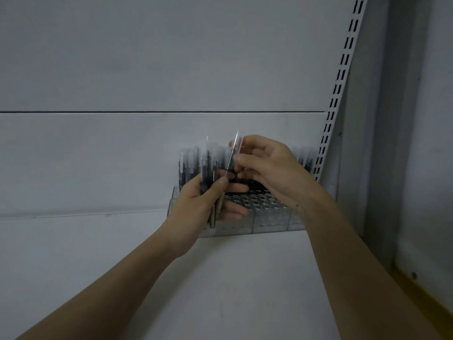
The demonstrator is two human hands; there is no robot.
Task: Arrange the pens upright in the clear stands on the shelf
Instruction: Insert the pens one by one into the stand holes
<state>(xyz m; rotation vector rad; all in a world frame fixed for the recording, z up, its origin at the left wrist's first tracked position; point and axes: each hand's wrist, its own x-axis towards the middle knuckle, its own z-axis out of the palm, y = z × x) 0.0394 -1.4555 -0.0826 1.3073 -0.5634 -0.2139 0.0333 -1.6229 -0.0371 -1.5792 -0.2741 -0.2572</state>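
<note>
A clear stand [272, 218] with rows of round holes sits at the back right of the white shelf, against the back panel. Several dark pens with clear caps [187, 163] stand upright in its rear rows. My left hand [198, 207] grips a bundle of pens [208, 168] in front of the stand's left part. My right hand [267, 168] pinches one clear-capped pen [232, 155], tilted, just right of the bundle and above the stand. More upright pens [305, 158] show behind my right hand.
The white shelf surface [220, 278] spreads in front of the stand and to the left. A slotted white upright [338, 89] rises at the right, with a grey wall beyond. A yellow strip [421, 290] runs along the lower right edge.
</note>
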